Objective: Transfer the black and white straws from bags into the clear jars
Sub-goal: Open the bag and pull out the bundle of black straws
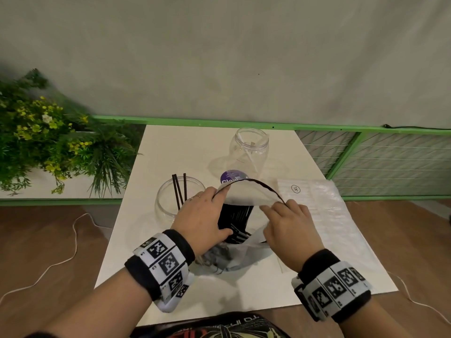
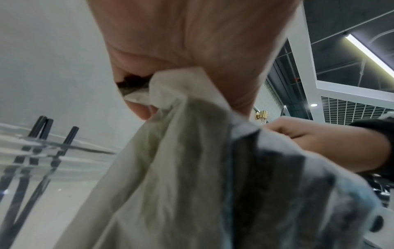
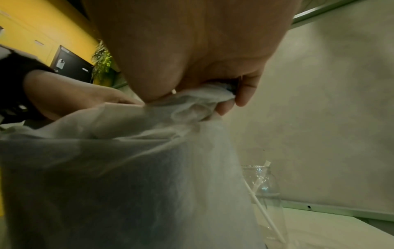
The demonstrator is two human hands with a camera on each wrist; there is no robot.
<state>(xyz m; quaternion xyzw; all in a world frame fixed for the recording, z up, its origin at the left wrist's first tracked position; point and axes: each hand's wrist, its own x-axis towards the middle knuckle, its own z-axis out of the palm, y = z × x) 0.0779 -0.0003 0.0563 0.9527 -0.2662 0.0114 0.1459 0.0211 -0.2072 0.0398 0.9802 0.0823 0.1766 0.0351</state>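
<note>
A thin white drawstring bag (image 1: 246,196) stands open at the middle of the table, with a bundle of black straws (image 1: 236,218) inside. My left hand (image 1: 205,215) pinches the bag's left rim (image 2: 170,94). My right hand (image 1: 288,223) grips the right rim (image 3: 204,99), so the mouth is spread wide. To the left, a wide clear jar (image 1: 170,201) holds three black straws (image 1: 179,191). A taller clear jar (image 1: 249,152) at the back holds a white straw (image 1: 251,157), which also shows in the right wrist view as the white straw (image 3: 264,212).
A flat clear bag of white straws (image 1: 322,215) lies to the right on the white table (image 1: 170,147). A purple round label (image 1: 230,178) sits behind the bag. Plants (image 1: 48,137) stand left; a green-framed mesh fence (image 1: 390,152) stands right.
</note>
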